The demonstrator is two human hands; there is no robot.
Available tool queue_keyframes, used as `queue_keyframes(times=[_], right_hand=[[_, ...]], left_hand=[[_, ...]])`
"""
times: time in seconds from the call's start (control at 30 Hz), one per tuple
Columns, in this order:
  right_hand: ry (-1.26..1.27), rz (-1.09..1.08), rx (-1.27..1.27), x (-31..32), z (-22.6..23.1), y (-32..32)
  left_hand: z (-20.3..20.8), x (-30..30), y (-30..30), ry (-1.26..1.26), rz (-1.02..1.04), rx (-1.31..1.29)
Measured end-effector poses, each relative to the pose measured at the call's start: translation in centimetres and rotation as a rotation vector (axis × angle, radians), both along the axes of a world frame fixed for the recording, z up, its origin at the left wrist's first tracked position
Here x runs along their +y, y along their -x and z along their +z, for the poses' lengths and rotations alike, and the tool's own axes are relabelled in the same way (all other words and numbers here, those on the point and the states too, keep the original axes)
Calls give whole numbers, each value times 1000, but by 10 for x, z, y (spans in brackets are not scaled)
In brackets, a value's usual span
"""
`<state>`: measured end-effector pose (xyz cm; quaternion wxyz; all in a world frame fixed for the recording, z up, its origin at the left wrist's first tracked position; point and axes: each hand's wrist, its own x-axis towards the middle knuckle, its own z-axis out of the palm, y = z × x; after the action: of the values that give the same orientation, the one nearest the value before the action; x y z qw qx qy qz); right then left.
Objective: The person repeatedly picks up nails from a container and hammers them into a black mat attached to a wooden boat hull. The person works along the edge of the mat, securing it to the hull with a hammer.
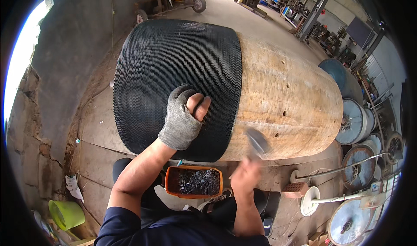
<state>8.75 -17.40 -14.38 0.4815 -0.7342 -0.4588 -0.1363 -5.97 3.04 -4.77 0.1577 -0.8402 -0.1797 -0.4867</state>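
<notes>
A large wooden roller [286, 94] lies across the view, its left part covered with rows of black toothed strips [173, 50]. My left hand [182, 116], in a grey glove with some bare fingertips, rests on the black rows near their right edge. Its fingers are curled closed; what they pinch, if anything, is hidden. My bare right hand [246, 176] grips a hammer [257, 142], blurred by motion, raised in front of the wooden part. Below the roller, between my legs, an orange bin [171, 183] holds a heap of small dark metal pieces [197, 182].
On the right stand a brick [295, 190], a white round-based stand [309, 201] and several large metal-faced rolls [349, 122]. A lime-green bucket [66, 214] lies tilted at the lower left. Behind the roller is a wheeled cart [167, 2]; a wall [74, 42] rises at the left.
</notes>
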Motion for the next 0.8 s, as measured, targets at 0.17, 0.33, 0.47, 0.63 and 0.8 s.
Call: queue_keyframes(times=[0.17,0.33,0.47,0.63,0.8], right_hand=[[-19,142,235,-20,12,7],[-83,67,18,-7,25,5],[183,-6,168,-11,-10,7],[41,46,172,-24,-12,11],[87,52,196,-30,-15,3]], left_hand=[[-5,8,-9,-96,84,-61],[9,13,-12,-113,251,9],[2,-34,-22,28,-10,-53],[-39,-80,-43,450,-263,-20],[-35,-76,-48,483,-269,38]])
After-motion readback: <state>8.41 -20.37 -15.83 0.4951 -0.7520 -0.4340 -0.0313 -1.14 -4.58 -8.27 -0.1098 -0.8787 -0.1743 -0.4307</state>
